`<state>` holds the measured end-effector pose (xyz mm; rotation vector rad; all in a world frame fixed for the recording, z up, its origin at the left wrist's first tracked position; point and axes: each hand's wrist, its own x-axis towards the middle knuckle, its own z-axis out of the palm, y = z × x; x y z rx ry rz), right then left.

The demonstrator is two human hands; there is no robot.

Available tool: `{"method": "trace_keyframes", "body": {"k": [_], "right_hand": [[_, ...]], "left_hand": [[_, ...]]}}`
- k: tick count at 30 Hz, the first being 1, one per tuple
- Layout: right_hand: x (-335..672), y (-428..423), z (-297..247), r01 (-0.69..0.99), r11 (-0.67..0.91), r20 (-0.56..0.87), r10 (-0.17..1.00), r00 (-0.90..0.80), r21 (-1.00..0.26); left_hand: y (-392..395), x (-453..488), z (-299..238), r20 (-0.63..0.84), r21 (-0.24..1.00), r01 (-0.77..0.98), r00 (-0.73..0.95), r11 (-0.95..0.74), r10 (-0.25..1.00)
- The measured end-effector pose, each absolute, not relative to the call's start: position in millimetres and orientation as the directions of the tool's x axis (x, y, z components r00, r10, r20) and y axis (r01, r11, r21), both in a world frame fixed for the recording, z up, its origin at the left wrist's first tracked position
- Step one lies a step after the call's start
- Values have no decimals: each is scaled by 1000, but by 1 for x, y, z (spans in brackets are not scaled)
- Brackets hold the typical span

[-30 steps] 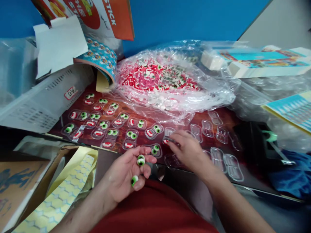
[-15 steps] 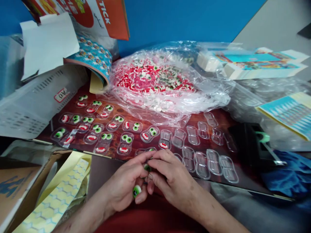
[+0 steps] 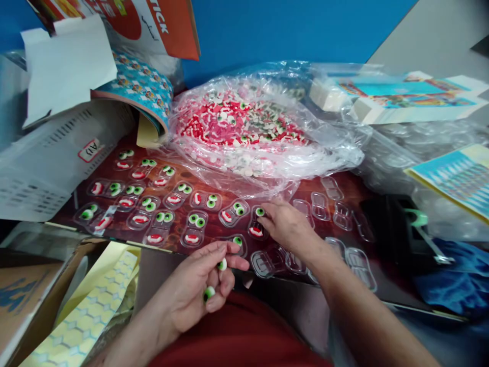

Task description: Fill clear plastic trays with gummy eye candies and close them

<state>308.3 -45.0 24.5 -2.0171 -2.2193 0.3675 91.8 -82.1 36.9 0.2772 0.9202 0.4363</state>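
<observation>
A dark red card carries rows of clear blister pockets; the left ones hold green eyeball candies and red-and-white mouth candies. My left hand is cupped low at centre, holding two green eyeball candies between its fingers. My right hand reaches over the card, fingertips pinched at a green eyeball candy sitting in a pocket above a red mouth candy. Empty pockets lie to the right of that hand.
A clear plastic bag heaped with red, white and green candies lies behind the card. A white perforated crate and printed sheets sit at left, cardboard at lower left, boxes and blue cloth at right.
My right hand left my left hand and moved up to the card, carrying an eyeball candy into a pocket. My left hand opened slightly and stayed low.
</observation>
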Motion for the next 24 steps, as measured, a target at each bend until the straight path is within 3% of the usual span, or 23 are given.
{"method": "trace_keyframes", "body": {"k": [2,4,7,11,14,18,21,24], "right_hand": [[302,-56,38,933,124,38,992,-118,-337],[290,-76,53,839,224,134,974,-181,-495],[265,-106,64,655,289,93,944,-316,-699],[249,-119,55,557,211,62,960,-275,-803],[259,-109,52,540,178,66,973,-220,-823],[268,-97,55,560,209,51,957,-285,-802],[265,-99,56,531,238,132,964,-231,-813],[257,-106,54,597,315,201,947,-250,-738]], "left_hand": [[-83,91,39,-685,435,-249,533,866,497],[-84,92,40,-654,474,-251,541,844,529],[-87,98,39,-609,539,-225,561,812,560],[-92,106,36,-585,589,-158,594,793,552],[-92,108,33,-581,571,-181,601,801,549],[-89,108,29,-563,570,-259,568,780,600],[-87,107,28,-560,574,-301,535,762,633],[-87,106,29,-549,601,-279,537,749,640]]}}
